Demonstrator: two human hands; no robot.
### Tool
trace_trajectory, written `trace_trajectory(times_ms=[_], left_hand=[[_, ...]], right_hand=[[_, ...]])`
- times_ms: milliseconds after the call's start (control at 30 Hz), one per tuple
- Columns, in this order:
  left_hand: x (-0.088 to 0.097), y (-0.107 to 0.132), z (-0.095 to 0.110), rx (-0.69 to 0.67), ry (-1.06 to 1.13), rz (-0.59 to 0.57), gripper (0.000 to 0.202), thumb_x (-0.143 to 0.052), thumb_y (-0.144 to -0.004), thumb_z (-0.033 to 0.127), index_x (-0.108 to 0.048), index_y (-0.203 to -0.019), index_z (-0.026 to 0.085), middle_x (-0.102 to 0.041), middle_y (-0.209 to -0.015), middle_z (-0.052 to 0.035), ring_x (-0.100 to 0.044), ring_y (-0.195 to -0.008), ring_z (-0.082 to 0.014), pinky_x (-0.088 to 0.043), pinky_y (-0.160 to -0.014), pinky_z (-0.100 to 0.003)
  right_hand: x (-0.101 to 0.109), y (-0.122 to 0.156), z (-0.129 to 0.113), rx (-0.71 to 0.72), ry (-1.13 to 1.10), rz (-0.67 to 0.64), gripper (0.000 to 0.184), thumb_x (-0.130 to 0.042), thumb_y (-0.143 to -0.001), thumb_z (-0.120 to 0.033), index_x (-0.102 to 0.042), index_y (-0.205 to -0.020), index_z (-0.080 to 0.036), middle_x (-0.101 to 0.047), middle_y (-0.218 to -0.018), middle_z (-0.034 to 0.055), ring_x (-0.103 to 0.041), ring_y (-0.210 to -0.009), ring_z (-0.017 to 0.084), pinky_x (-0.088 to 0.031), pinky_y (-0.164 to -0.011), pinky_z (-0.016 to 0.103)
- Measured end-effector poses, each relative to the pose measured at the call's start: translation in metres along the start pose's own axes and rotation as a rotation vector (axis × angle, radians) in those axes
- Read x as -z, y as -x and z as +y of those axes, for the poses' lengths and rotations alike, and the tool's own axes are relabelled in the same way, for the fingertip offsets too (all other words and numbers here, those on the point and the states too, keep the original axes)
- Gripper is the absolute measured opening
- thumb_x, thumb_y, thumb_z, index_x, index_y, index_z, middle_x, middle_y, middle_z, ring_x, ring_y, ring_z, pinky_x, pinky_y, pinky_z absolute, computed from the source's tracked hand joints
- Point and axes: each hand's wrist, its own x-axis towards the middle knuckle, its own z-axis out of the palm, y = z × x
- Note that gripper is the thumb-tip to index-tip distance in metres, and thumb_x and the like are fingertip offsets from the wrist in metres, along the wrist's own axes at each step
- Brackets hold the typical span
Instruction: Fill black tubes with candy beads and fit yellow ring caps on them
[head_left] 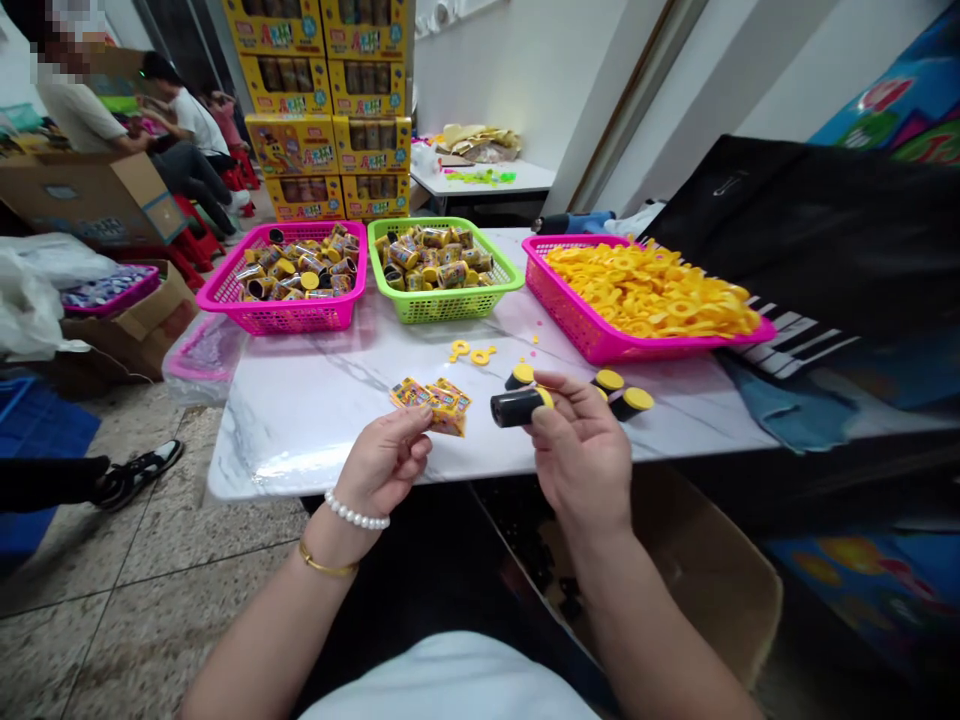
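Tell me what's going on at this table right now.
A person is at a white table. Their left hand pinches a stack of printed labels, and their right hand holds a black tube with a yellow cap. More capped tubes lie just beyond. Further back stand a pink basket and a green basket of wrapped tubes, and a second pink basket of yellow rings. Other people are at far left.

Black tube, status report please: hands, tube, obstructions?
Right hand grips black tube, held sideways. Left hand pinches printed labels. Spare capped tubes lie beside, none blocking.
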Motion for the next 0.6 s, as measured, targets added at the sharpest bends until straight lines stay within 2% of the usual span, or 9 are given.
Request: trace_trajectory(times_ms=[67, 133, 300, 367, 467, 600], left_hand=[[-0.002, -0.002, 0.002, 0.044, 0.044, -0.012, 0.016, -0.074, -0.074, 0.010, -0.059, -0.076, 0.009, -0.055, -0.060, 0.0038, -0.038, -0.038, 0.0002, -0.016, -0.028, -0.007], [-0.004, -0.003, 0.002, 0.082, 0.081, -0.019, 0.014, -0.069, -0.079, 0.008, -0.057, -0.074, 0.011, -0.049, -0.055, 0.0064, -0.035, -0.036, 0.0000, -0.016, -0.027, -0.007], [-0.007, -0.002, 0.001, 0.119, 0.142, -0.019, 0.015, -0.062, -0.086, 0.007, -0.054, -0.074, 0.011, -0.052, -0.060, 0.0050, -0.031, -0.034, 0.0014, -0.017, -0.027, -0.007], [-0.007, -0.002, 0.001, 0.113, 0.141, -0.005, 0.014, -0.062, -0.086, 0.008, -0.055, -0.075, 0.010, -0.052, -0.060, 0.0050, -0.032, -0.034, 0.0012, -0.016, -0.027, -0.008], [-0.006, -0.003, -0.001, 0.060, 0.106, -0.012, 0.012, -0.068, -0.082, 0.010, -0.057, -0.077, 0.010, -0.055, -0.061, 0.0040, -0.034, -0.035, 0.0012, -0.016, -0.027, -0.008], [-0.002, -0.002, -0.008, -0.022, 0.007, -0.061, 0.030, -0.084, -0.067, 0.020, -0.057, -0.076, 0.010, -0.059, -0.063, 0.0020, -0.039, -0.035, 0.0001, -0.017, -0.029, -0.009]], right_hand=[[-0.007, 0.000, -0.005, -0.099, -0.186, -0.082, 0.043, -0.082, -0.073, -0.048, -0.066, -0.102, -0.022, -0.071, -0.092, 0.0035, -0.068, -0.081, 0.017, -0.056, -0.077, 0.030], [-0.011, 0.000, -0.004, -0.139, -0.212, -0.137, 0.040, -0.084, -0.071, -0.047, -0.069, -0.097, -0.021, -0.071, -0.090, 0.0039, -0.069, -0.081, 0.017, -0.057, -0.077, 0.030], [-0.015, 0.006, 0.000, -0.039, 0.014, -0.066, 0.028, -0.081, -0.077, -0.036, -0.068, -0.096, -0.020, -0.071, -0.089, 0.0031, -0.069, -0.084, 0.015, -0.057, -0.081, 0.027], [-0.017, 0.010, -0.004, -0.013, 0.075, -0.099, 0.028, -0.079, -0.079, -0.036, -0.065, -0.096, -0.019, -0.071, -0.094, 0.0048, -0.069, -0.090, 0.017, -0.057, -0.087, 0.031], [-0.020, 0.014, -0.009, -0.034, 0.102, -0.158, 0.031, -0.076, -0.082, -0.043, -0.061, -0.095, -0.019, -0.073, -0.096, 0.0066, -0.071, -0.089, 0.019, -0.059, -0.083, 0.032], [-0.022, 0.012, -0.007, -0.153, 0.094, -0.074, 0.043, -0.072, -0.081, -0.057, -0.056, -0.094, -0.020, -0.069, -0.074, 0.0011, -0.068, -0.066, 0.016, -0.060, -0.066, 0.030]])
